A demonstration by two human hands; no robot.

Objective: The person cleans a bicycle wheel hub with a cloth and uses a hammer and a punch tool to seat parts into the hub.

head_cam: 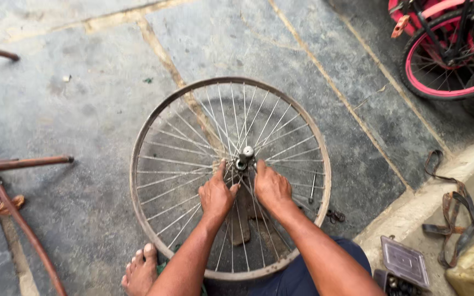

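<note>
Nearest, a bare foot (pixel 140 270) on the grey stone floor (pixel 83 109), beside the bare metal spoked bicycle wheel rim (pixel 136 164) lying flat. Left hand (pixel 216 194) and right hand (pixel 270 187) resting on the spokes, fingers pinched in toward the silver hub and axle (pixel 244 157) at the centre; actual grip on it hidden. Right, a small open box of parts (pixel 402 264) and worn straps (pixel 452 216). Farthest, a pink-rimmed bicycle wheel (pixel 450 55).
</note>
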